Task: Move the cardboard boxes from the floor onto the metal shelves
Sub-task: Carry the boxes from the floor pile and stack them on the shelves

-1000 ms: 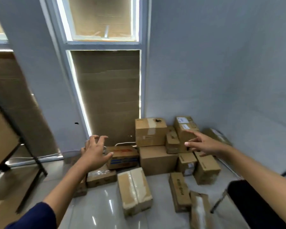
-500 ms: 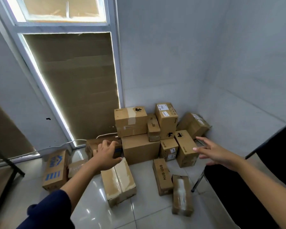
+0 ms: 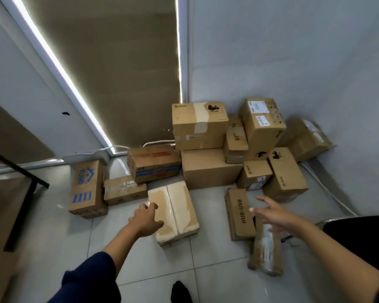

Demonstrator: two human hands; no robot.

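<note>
Both hands have dropped lower and nearer the floor since half a second ago, and the pile of boxes now fills more of the head view.

Head view, entries:

Left hand (image 3: 146, 219): reaching forward and down, fingers loosely curled, holding nothing. It sits over the near left edge of the taped box (image 3: 175, 212); actual contact cannot be told.

Right hand (image 3: 271, 213): fingers spread and straight, empty, held above the near end of the HUB-USB box (image 3: 239, 213) and the far end of the wrapped box (image 3: 266, 252).

Taped box: flat on the floor tiles (image 3: 153, 265), pale tape across its top, nearest item of the pile.

HUB-USB box: long and narrow, on the floor right of the taped box.

Blue-printed box (image 3: 87, 189): far left of the pile, standing on the floor.

Red-and-blue box (image 3: 154, 164): beyond the taped box, beside the large plain box (image 3: 210, 168).

Stacked boxes (image 3: 228, 130): piled in the far corner against the wall (image 3: 293, 51).

Black shelf frame (image 3: 20, 193): at the left edge, well apart from the pile.

Dark sleeve (image 3: 90, 278): on the left arm.
</note>
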